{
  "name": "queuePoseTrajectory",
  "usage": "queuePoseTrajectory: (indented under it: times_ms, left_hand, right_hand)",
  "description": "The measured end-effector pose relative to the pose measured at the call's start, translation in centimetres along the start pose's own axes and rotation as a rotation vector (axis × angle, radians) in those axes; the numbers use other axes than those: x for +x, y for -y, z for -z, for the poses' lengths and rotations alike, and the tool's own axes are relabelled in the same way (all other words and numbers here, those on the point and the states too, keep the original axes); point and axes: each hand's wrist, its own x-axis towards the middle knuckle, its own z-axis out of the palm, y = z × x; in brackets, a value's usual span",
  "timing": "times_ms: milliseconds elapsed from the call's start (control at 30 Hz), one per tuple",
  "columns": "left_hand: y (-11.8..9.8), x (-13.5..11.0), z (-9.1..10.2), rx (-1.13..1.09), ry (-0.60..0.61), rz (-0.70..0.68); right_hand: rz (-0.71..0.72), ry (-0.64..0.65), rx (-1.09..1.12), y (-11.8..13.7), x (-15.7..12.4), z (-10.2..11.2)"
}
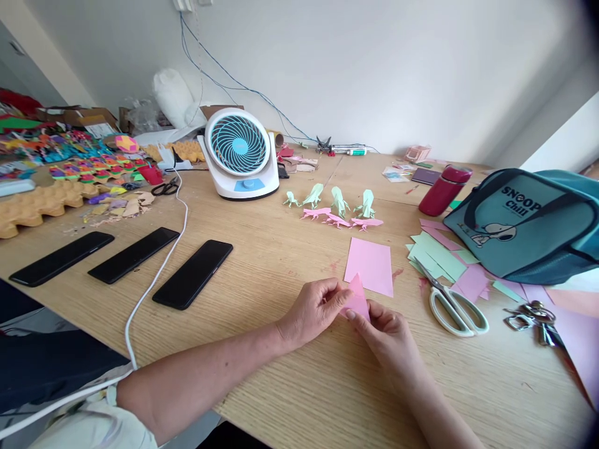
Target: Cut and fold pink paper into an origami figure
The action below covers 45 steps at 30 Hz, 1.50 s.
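Observation:
My left hand (pixel 314 310) and my right hand (pixel 386 332) meet near the table's front edge, both pinching a small folded pink paper piece (pixel 356 297) with a point sticking up. Just beyond it lies a flat pink paper sheet (pixel 370 264). White-handled scissors (pixel 453 302) rest to the right of my right hand. Farther back stand several folded green paper figures (pixel 337 201) over pink folded ones (pixel 340 217).
Three black phones (pixel 193 273) lie at left, crossed by a white cable (pixel 159 267). A white and blue desk fan (pixel 239 154) stands behind. A teal bag (pixel 528 223), red bottle (pixel 443 190), paper scraps (pixel 442 255) and metal clips (pixel 534 315) fill the right. Colourful craft pieces (pixel 79 171) crowd the far left.

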Motion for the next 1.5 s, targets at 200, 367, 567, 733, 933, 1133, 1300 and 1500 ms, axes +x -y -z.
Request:
queuePoseTrajectory:
  times_ms: [200, 367, 567, 733, 933, 1133, 1300, 1500]
  left_hand:
    - [0.2, 0.1, 0.3, 0.064, -0.023, -0.121]
    - [0.3, 0.2, 0.4, 0.017, 0.009, -0.118]
    - [0.3, 0.4, 0.4, -0.002, -0.017, -0.103]
    - [0.2, 0.2, 0.4, 0.137, 0.015, -0.177]
    - [0.2, 0.0, 0.1, 0.17, 0.076, -0.285]
    - [-0.2, 0.1, 0.2, 0.154, 0.119, -0.274]
    - [-0.1, 0.0, 0.0, 0.082, 0.131, -0.177]
    - [0.2, 0.3, 0.4, -0.119, 0.074, 0.008]
  right_hand:
    - [-0.005, 0.053, 0.085, 0.1, 0.0, 0.1]
    - [-0.004, -0.015, 0.099, 0.1, 0.1, 0.2]
    - [0.039, -0.059, 0.187, 0.5, 0.1, 0.3]
    - [0.042, -0.114, 0.215, 0.2, 0.0, 0.4]
    - [0.069, -0.183, 0.198, 0.4, -0.1, 0.5]
    - [-0.008, -0.145, 0.302, 0.3, -0.1, 1.5]
    - [0.05, -0.266, 0.35, 0.6, 0.0, 2.5]
    - [0.08, -0.098, 0.159, 0.9, -0.1, 2.3]
